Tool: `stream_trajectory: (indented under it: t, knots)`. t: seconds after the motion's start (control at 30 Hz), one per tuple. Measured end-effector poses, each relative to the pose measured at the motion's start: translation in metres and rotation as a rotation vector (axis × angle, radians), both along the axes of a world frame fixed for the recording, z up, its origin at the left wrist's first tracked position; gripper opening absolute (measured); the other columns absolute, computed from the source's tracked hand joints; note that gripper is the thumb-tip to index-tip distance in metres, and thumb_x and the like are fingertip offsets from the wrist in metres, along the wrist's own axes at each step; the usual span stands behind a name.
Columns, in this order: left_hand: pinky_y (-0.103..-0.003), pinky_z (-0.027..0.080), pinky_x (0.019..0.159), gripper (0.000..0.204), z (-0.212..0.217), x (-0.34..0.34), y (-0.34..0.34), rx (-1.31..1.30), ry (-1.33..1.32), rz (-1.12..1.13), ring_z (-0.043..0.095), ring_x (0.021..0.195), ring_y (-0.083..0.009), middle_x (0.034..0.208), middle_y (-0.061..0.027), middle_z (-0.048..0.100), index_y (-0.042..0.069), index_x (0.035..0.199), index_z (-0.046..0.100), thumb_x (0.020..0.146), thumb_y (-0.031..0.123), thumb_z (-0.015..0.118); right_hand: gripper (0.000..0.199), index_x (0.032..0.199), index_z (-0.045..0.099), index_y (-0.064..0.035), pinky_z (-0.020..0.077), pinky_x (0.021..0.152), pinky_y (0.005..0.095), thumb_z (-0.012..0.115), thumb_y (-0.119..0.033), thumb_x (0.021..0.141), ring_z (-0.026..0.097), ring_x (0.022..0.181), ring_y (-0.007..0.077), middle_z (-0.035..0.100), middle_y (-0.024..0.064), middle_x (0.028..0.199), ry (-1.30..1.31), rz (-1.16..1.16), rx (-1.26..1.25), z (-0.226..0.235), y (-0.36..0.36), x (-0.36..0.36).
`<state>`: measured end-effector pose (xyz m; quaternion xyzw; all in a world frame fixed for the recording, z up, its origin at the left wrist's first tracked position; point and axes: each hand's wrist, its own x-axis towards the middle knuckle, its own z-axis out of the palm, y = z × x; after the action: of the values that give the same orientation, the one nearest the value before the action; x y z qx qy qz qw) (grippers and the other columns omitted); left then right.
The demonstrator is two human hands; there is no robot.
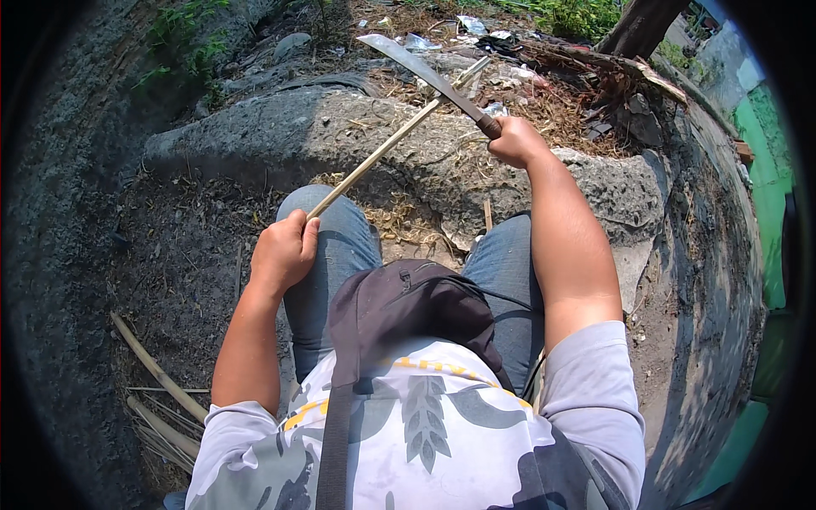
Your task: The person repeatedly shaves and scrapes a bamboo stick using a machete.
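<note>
My left hand [285,252] is closed round the near end of a pale, narrow bamboo strip [380,155], just above my left knee. The strip slants away up and to the right over a rough concrete slab [280,123]. In my right hand [518,142] is the dark handle of a machete [416,68], with its long, slightly curved blade pointing up and to the left. The blade crosses the strip near its far end; whether its edge has bitten in, I cannot tell.
Several bamboo pieces [157,365] lie on the ground at lower left. Beyond the slab are dry shavings, litter and a tree trunk [643,27]. A dark bag [416,310] rests on my lap. A rough wall [51,229] rises at left.
</note>
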<state>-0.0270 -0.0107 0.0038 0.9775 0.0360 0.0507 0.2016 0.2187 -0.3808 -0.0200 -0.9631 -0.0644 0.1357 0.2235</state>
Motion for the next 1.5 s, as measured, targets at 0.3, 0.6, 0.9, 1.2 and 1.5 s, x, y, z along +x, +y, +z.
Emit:
stream_trajectory:
  t: [0.3, 0.6, 0.9, 1.2, 1.5]
  knots:
    - [-0.053, 0.050, 0.066, 0.031, -0.001, 0.003, -0.002, -0.045, 0.031, 0.043, 0.066, 0.074, -0.0465, 0.076, -0.0230, 0.066, 0.003, 0.088, 0.060, 0.103, 0.030, 0.058, 0.034, 0.111, 0.073, -0.0117, 0.0552, 0.090, 0.0445, 0.065, -0.017, 0.078, 0.072, 0.104, 0.0336, 0.076, 0.0165, 0.103, -0.009, 0.283, -0.038, 0.029, 0.041, -0.024]
    - [-0.055, 0.050, 0.066, 0.028, 0.000, 0.006, 0.000, -0.018, 0.028, -0.085, 0.066, 0.074, -0.0474, 0.076, -0.0236, 0.066, 0.003, 0.091, 0.058, 0.105, 0.027, 0.057, 0.034, 0.110, 0.075, -0.0138, 0.0557, 0.082, 0.0408, 0.067, -0.017, 0.076, 0.074, 0.090, 0.0273, 0.077, 0.0137, 0.098, 0.125, -0.113, 0.152, -0.001, -0.006, 0.006]
    - [-0.054, 0.049, 0.064, 0.031, 0.004, 0.010, 0.005, -0.022, 0.066, -0.056, 0.064, 0.072, -0.0477, 0.074, -0.0241, 0.064, 0.002, 0.088, 0.058, 0.104, 0.028, 0.058, 0.031, 0.106, 0.071, -0.0097, 0.0548, 0.081, 0.0414, 0.066, -0.017, 0.077, 0.072, 0.088, 0.0297, 0.075, 0.0153, 0.091, 0.080, 0.091, 0.069, 0.015, 0.019, -0.006]
    - [-0.052, 0.049, 0.065, 0.029, 0.014, 0.006, 0.007, 0.012, 0.147, -0.081, 0.063, 0.074, -0.0478, 0.076, -0.0247, 0.064, 0.002, 0.091, 0.057, 0.106, 0.026, 0.056, 0.033, 0.117, 0.073, -0.0141, 0.0575, 0.088, 0.0426, 0.067, -0.021, 0.085, 0.074, 0.103, 0.0308, 0.076, 0.0138, 0.109, 0.093, -0.182, -0.096, 0.000, 0.003, 0.000]
    - [-0.036, 0.043, 0.061, 0.029, -0.010, -0.004, 0.025, -0.368, 0.030, 0.053, 0.048, 0.064, -0.0161, 0.068, -0.0082, 0.054, 0.001, 0.095, 0.057, 0.110, 0.025, 0.052, 0.017, 0.083, 0.062, -0.0069, 0.0455, 0.050, 0.0301, 0.073, -0.018, 0.090, 0.057, 0.054, 0.0121, 0.060, 0.0016, 0.072, 0.194, -0.803, 0.806, -0.046, -0.050, 0.024]
